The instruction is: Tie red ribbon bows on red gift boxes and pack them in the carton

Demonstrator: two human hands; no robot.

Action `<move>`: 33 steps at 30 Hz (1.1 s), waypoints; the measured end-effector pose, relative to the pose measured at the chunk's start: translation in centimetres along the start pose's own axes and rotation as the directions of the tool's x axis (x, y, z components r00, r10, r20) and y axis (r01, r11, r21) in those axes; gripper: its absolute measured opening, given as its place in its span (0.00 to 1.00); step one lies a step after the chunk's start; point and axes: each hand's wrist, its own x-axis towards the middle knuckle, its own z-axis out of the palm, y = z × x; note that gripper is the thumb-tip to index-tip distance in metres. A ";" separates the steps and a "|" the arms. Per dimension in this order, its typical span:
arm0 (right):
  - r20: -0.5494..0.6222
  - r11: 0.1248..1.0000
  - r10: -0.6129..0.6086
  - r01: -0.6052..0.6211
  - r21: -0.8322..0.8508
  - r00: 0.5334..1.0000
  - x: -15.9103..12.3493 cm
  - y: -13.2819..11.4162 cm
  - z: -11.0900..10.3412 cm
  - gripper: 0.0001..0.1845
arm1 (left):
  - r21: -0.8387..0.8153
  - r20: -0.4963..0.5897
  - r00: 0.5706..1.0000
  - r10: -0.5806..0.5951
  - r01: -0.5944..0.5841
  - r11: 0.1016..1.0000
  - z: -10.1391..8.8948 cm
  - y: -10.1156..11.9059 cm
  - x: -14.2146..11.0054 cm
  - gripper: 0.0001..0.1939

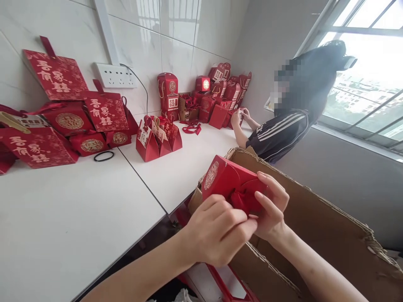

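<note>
A red gift box (228, 170) with a round gold emblem is held up in front of me, tilted, over an open cardboard carton. Its red ribbon (242, 199) is bunched on the side facing me. My right hand (273, 205) grips the box's right end, fingers on the edge and side. My left hand (218, 228) is closed at the ribbon, its curled fingers against the box and its fingertips meeting my right hand. Those fingers hide the lower part of the box and the ribbon's ends.
The cardboard carton (317, 205) lies below my hands. On the white table (78, 218) stand peaked red boxes (157, 140), more red boxes at left (71, 119) and a pile at back (206, 107). A black hair tie (103, 156) lies there. Another person (280, 130) works at right.
</note>
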 end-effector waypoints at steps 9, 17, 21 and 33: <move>-0.039 0.998 0.045 -0.047 -0.041 0.998 -0.8 -0.6 -1.1 0.23 | -0.140 0.013 1.000 0.005 -0.003 0.990 -0.1 1.6 0.1 0.13; 0.042 0.917 0.330 -0.331 0.223 0.943 0.1 -0.9 -2.1 0.31 | -0.107 -0.102 0.991 -0.087 0.076 0.991 -0.6 1.5 0.5 0.11; 0.538 0.066 0.764 -0.873 0.483 0.356 1.1 0.4 -2.4 0.26 | -0.076 -0.234 0.958 -0.166 0.152 0.985 0.4 -0.8 -1.2 0.10; 0.861 -0.741 0.509 -0.513 0.433 -0.009 -0.2 2.1 -2.6 0.13 | 0.145 0.254 0.852 -0.458 0.435 0.889 6.7 -5.2 -9.6 0.12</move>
